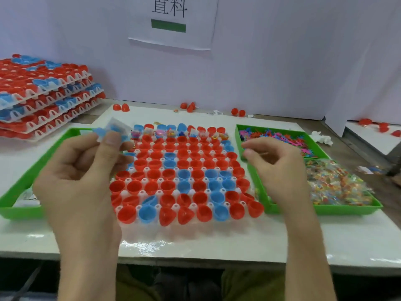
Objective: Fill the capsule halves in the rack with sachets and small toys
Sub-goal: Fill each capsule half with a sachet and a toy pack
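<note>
- The left hand [86, 170] pinches a clear sachet [115, 127] with blue contents between thumb and fingertips, raised over the rack's [161, 193] far-left corner.
- The right hand [275, 168] hovers by the small toys [277, 135] with fingers curled. I cannot tell whether it holds anything.
- Risk: released from this height, the sachet could catch a rim and land between capsule halves [134, 186], or double up in a far-row cup that is already filled.
- Risk: several front-row halves sit tipped, so a brushing wrist could knock them out.
- The sachet looks to lie broadside to the camera, long axis roughly left-right, though it is blurred.
- Most capsule halves stand upright, mouths up.
</note>
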Demonstrator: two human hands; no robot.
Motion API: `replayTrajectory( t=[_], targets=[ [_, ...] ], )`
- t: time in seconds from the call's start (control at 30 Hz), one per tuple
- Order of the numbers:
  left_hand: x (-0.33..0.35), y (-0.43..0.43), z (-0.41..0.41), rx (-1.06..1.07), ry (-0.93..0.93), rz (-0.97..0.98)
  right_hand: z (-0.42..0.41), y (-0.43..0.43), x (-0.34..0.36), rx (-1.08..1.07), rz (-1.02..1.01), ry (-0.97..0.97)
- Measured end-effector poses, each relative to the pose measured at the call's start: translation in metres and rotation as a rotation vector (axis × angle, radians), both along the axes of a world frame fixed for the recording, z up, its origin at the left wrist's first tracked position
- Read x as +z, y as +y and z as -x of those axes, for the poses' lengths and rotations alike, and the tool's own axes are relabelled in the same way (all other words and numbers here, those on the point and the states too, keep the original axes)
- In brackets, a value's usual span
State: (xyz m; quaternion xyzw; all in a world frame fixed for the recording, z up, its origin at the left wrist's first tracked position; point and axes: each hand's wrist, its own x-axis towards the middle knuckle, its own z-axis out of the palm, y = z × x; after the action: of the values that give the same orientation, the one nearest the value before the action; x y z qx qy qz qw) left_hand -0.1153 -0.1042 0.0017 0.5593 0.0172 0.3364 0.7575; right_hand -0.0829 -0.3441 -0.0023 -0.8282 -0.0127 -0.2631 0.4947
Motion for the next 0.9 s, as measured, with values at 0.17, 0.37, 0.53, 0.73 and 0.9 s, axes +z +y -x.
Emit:
replayTrajectory(
  t=[0.17, 0.37, 0.53, 0.73, 0.9],
  targets=[
    [0.006, -0.027, 0.004, -0.102, 0.078, -0.162, 0.012, -0.067, -0.016, -0.181, 0.186, 0.348],
    [0.006, -0.040, 0.002, -0.156, 0.081, -0.250, 0.008, -0.069, -0.028, -0.095, 0.163, 0.436],
    [0.007, -0.040, 0.003, -0.174, 0.081, -0.251, 0.004, -0.075, -0.033, -0.098, 0.169, 0.423],
    [0.007, -0.044, 0.001, -0.210, 0.097, -0.248, 0.005, -0.078, -0.035, -0.067, 0.213, 0.494],
    [0.005, -0.046, 0.001, -0.263, 0.108, -0.317, 0.001, -0.074, -0.035, -0.242, 0.023, 0.225]
  ],
)
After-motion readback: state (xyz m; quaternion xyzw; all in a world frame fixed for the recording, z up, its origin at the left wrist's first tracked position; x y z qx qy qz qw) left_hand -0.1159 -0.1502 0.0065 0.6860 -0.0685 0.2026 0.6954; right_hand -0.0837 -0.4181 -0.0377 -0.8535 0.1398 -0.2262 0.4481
